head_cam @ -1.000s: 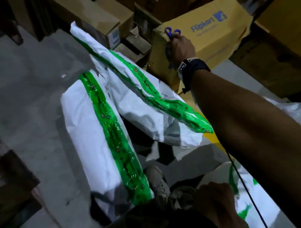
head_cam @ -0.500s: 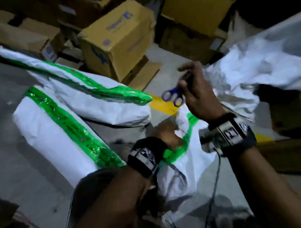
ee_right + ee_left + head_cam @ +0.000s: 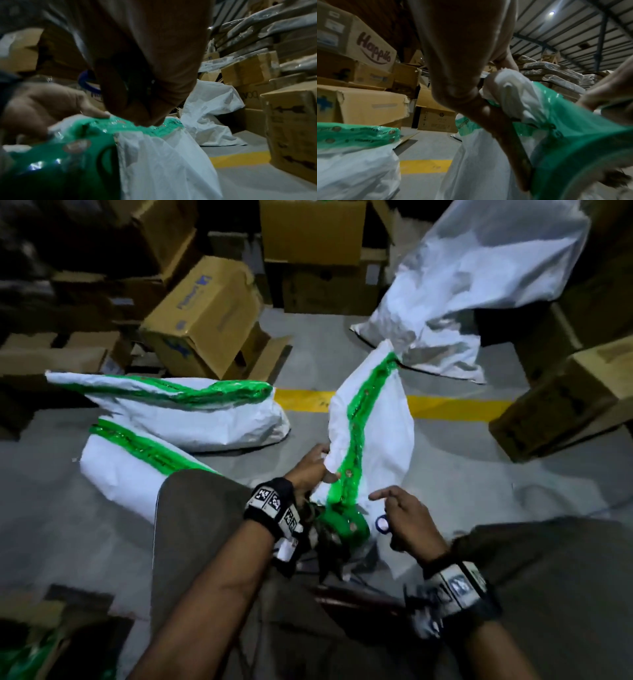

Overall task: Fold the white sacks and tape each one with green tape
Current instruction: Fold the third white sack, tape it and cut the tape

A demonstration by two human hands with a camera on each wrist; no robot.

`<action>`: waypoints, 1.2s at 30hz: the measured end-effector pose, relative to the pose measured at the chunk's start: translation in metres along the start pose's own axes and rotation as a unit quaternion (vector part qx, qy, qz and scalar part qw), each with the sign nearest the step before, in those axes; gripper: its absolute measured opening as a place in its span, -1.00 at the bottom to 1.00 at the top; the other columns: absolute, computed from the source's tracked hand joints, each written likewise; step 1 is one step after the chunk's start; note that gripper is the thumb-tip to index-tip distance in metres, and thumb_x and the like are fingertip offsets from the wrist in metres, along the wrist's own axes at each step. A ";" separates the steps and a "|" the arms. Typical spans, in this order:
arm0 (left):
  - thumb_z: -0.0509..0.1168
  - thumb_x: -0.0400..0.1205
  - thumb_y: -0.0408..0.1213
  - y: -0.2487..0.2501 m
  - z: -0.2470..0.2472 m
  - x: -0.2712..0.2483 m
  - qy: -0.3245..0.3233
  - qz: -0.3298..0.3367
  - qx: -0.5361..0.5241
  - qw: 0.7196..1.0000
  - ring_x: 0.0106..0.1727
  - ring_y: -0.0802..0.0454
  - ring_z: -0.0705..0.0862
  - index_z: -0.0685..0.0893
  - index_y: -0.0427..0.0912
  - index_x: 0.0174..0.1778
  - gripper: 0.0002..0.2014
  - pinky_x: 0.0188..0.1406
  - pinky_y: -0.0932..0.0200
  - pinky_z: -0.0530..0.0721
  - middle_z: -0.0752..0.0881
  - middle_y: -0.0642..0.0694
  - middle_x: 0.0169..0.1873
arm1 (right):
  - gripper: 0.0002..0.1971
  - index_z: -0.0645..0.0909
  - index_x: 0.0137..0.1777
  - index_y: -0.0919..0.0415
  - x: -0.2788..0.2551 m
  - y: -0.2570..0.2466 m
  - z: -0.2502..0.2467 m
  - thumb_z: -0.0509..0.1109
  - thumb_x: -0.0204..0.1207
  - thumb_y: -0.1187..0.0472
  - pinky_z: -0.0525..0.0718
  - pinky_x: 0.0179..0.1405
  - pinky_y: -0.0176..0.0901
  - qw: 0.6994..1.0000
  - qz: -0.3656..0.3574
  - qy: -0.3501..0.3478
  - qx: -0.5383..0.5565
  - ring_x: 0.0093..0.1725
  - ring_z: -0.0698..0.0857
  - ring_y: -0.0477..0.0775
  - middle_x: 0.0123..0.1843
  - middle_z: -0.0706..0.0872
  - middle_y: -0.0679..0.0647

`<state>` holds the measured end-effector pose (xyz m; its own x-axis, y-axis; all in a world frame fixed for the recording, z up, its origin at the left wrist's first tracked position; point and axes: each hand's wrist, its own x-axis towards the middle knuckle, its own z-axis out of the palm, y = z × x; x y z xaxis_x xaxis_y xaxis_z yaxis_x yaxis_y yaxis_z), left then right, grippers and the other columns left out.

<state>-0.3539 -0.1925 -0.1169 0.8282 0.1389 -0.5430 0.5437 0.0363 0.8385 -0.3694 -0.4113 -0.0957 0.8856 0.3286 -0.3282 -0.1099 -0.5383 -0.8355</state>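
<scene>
A folded white sack [image 3: 373, 440] with a strip of green tape [image 3: 356, 436] stands up in front of me. My left hand [image 3: 313, 467] grips its near edge, thumb on the tape; the left wrist view shows the fingers curled round the white fabric [image 3: 510, 86]. The green tape roll [image 3: 346, 522] hangs at the strip's lower end. My right hand [image 3: 407, 518] holds blue-handled scissors [image 3: 382, 523] beside the roll, index finger stretched toward the tape. In the right wrist view a blue scissor loop [image 3: 85, 82] shows behind the palm. Two taped sacks [image 3: 191, 412] lie on the floor at left.
An untaped white sack [image 3: 472, 278] slumps over boxes at the back right. Cardboard boxes [image 3: 205, 313] crowd the back and a stack [image 3: 561, 402] stands at right. A yellow line [image 3: 455, 405] crosses the grey floor. My knees fill the foreground.
My right hand has brought the scissors down from the far box to the tape roll. The left hand has lifted the third sack upright; the view has swung right.
</scene>
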 end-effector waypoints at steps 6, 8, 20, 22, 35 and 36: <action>0.34 0.51 -0.70 -0.015 0.013 -0.023 0.025 -0.044 -0.186 0.981 0.34 -0.57 0.62 0.48 -0.32 0.45 -0.43 0.30 -0.70 0.48 0.66 -0.47 0.32 | -0.44 0.46 0.55 0.12 0.020 0.050 0.010 0.41 0.60 -0.06 0.53 0.36 -0.04 0.942 0.115 -0.088 -0.303 0.44 0.60 0.21 0.43 0.67 0.19; 0.32 0.53 -0.70 -0.020 0.010 -0.019 0.033 -0.048 -0.218 0.974 0.35 -0.61 0.59 0.46 -0.33 0.49 -0.42 0.31 -0.71 0.45 0.62 -0.51 0.36 | -0.19 0.41 0.62 0.17 0.030 0.067 0.008 0.55 0.46 -0.19 0.61 0.37 0.03 0.933 0.164 -0.137 -0.291 0.42 0.64 0.21 0.50 0.62 0.14; 0.33 0.51 -0.61 -0.016 0.006 0.009 -0.013 -0.021 -0.305 0.952 0.32 -0.41 0.68 0.43 -0.36 0.57 -0.36 0.28 -0.36 0.68 0.66 -0.43 0.36 | 0.08 0.57 0.31 0.18 0.078 0.086 0.028 0.46 0.01 -0.68 0.65 0.15 -0.02 0.920 0.129 -0.152 -0.338 0.28 0.69 0.25 0.29 0.71 0.17; 0.34 0.52 -0.61 -0.018 0.005 0.013 -0.020 -0.021 -0.315 0.949 0.34 -0.42 0.66 0.43 -0.34 0.58 -0.35 0.30 -0.38 0.66 0.64 -0.43 0.39 | -0.19 0.52 0.39 0.23 0.074 0.091 0.042 0.37 0.44 -0.46 0.58 0.21 0.02 0.920 0.091 -0.126 -0.360 0.35 0.63 0.30 0.36 0.66 0.25; 0.21 0.64 -0.65 -0.022 0.012 0.026 -0.019 -0.026 -0.352 0.935 0.33 -0.37 0.68 0.40 -0.31 0.58 -0.45 0.23 -0.31 0.72 0.65 -0.39 0.39 | -0.26 0.48 0.58 0.11 0.078 0.089 0.024 0.62 0.44 -0.05 0.63 0.35 0.00 0.955 0.150 -0.116 -0.228 0.39 0.67 0.12 0.41 0.71 0.10; 0.21 0.65 -0.64 -0.023 0.013 0.026 -0.015 -0.029 -0.354 0.935 0.31 -0.36 0.69 0.41 -0.32 0.58 -0.46 0.23 -0.31 0.71 0.65 -0.39 0.40 | -0.30 0.51 0.56 0.10 0.079 0.088 0.023 0.62 0.45 -0.04 0.62 0.34 -0.05 0.957 0.143 -0.106 -0.231 0.38 0.68 0.09 0.41 0.71 0.08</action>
<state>-0.3433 -0.2022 -0.1509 0.8095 0.0901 -0.5801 0.3694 0.6898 0.6227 -0.3197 -0.4151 -0.2051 0.7322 0.2409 -0.6370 -0.0793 -0.8988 -0.4311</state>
